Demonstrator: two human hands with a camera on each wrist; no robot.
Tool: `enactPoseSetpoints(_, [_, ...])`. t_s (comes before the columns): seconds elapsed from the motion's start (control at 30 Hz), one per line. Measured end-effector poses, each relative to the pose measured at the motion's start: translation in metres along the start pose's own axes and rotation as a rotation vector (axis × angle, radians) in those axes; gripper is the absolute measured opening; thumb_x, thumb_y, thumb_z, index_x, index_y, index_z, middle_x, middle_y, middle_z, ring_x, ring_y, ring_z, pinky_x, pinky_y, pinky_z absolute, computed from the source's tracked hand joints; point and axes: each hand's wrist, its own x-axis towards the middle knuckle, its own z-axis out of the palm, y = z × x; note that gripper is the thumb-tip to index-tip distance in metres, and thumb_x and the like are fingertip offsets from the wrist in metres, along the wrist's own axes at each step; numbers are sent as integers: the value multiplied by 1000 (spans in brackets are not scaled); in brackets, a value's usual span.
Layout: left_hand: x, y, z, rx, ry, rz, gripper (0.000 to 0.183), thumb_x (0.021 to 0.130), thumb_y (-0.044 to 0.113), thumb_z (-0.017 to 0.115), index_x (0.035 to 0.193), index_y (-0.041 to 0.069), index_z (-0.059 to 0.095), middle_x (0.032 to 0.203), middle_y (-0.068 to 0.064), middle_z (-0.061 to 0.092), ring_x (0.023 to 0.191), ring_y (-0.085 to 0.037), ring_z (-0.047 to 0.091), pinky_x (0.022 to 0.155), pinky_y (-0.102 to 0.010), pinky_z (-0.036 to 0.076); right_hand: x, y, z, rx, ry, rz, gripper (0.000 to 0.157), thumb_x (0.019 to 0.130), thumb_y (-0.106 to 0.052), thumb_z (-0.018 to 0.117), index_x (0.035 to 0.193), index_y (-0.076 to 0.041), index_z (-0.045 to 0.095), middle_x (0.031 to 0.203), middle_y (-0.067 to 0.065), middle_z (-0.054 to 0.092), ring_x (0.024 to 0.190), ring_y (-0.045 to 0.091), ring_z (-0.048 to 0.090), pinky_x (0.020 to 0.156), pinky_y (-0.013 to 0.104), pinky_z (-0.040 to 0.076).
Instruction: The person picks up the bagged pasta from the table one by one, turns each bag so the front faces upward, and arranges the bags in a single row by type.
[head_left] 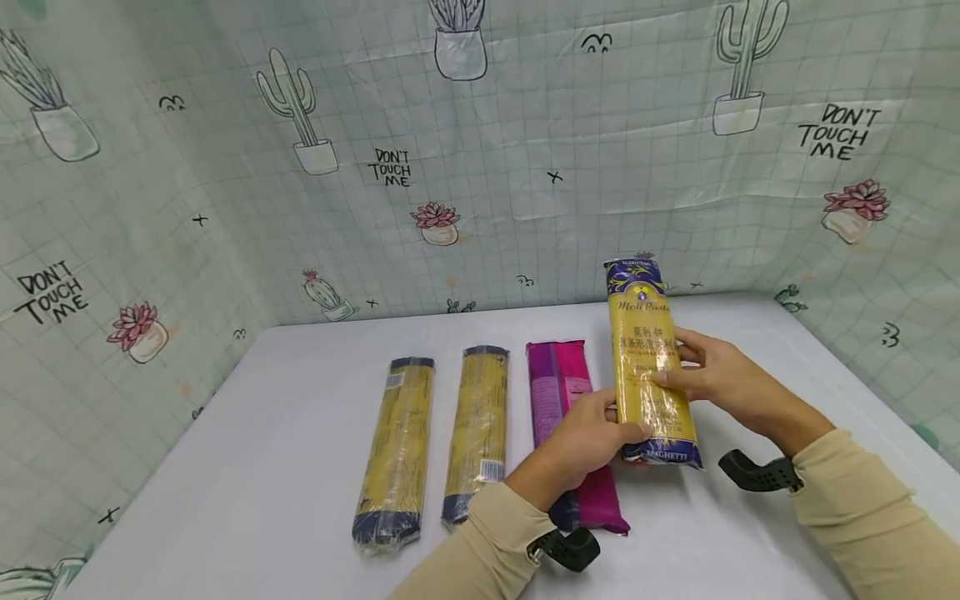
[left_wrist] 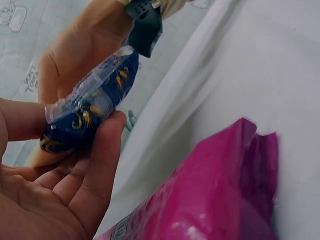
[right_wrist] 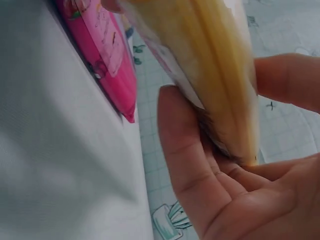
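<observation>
A yellow spaghetti packet (head_left: 647, 358) with blue ends is held up at the right side of the table, its printed front toward the head camera. My left hand (head_left: 581, 437) pinches its lower left edge, thumb on the front. On the opposite edge, my right hand (head_left: 723, 379) grips it with the thumb across the front and fingers behind. In the left wrist view the packet's blue end (left_wrist: 92, 107) sits between thumb and fingers. The right wrist view shows the packet's yellow side (right_wrist: 215, 65) between thumb and fingers. A magenta and purple packet (head_left: 558, 379) lies under my left hand, partly hidden.
Two more yellow packets with blue ends, one at the left (head_left: 393, 450) and one beside it (head_left: 478, 425), lie lengthwise on the white table (head_left: 285, 467). A cloth (head_left: 510, 125) printed with cacti hangs behind and at the sides.
</observation>
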Motion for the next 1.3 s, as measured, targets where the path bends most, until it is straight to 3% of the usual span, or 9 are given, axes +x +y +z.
enactPoseSetpoints(0.23, [5,0,-7,37,29,15,23,85,10,66,108,12,62,85,-1,68,75,-19,65,61,-36,54,9,-2,6,17,49,-9,82,87,-28,66,148,-7,15,136,23,41,99,17,60,78,33,51])
enactPoseSetpoints(0.57, [15,0,11,269,125,-13,15,84,19,68,98,14,66,74,4,65,63,-14,62,57,-31,52,8,9,-1,24,111,51,77,86,-26,67,142,-2,21,128,25,47,90,19,63,74,34,51])
enactPoseSetpoints(0.8, [16,-1,26,313,175,19,18,86,27,66,102,20,62,70,6,63,58,-12,62,52,-27,47,6,13,-13,-12,155,96,77,87,-25,66,143,0,19,125,28,47,88,19,63,73,31,51])
enactPoseSetpoints(0.9, [15,-3,28,345,187,8,30,85,31,67,111,21,58,67,6,62,56,-13,61,50,-28,43,8,16,-15,-27,159,113,76,88,-24,65,143,1,18,125,30,46,88,20,63,73,30,52])
enactPoseSetpoints(1.1, [13,-7,30,263,195,15,50,84,23,69,129,18,48,78,5,61,56,-15,63,51,-29,47,10,26,-16,-18,194,147,78,88,-26,65,143,3,18,131,33,38,90,19,62,74,30,52])
enactPoseSetpoints(1.3, [11,-8,41,186,188,50,29,83,15,69,108,21,55,86,5,57,55,-15,63,53,-29,51,6,36,-21,-10,217,166,78,89,-29,63,144,2,17,131,33,39,88,17,63,72,32,53])
